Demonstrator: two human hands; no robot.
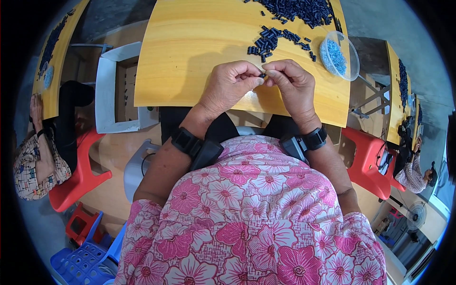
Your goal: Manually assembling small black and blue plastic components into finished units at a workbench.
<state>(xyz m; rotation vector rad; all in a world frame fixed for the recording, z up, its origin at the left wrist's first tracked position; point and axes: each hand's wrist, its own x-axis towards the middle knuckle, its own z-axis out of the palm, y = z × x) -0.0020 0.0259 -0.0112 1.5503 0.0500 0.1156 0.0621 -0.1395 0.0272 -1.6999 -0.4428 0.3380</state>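
Just over the near part of the yellow table (175, 57), my two hands meet fingertip to fingertip. My left hand (230, 85) pinches a small dark cylindrical piece (262, 75), mostly covered by the fingers. Thumb and forefinger of my right hand (295, 85) are pressed together right beside that piece; whatever they hold is too small to make out. Beyond the hands lies a loose cluster of similar small dark pieces (267, 40). A clear round tub (352, 59) of tiny light-blue and clear bits (335, 56) stands to the right of my right hand.
A larger heap of dark pieces (304, 10) covers the table's far right. Left of the table stands a white open box (105, 90) with a few dark pieces inside. Other people sit at tables on both sides, near red chairs (373, 166). A fan (417, 214) stands lower right.
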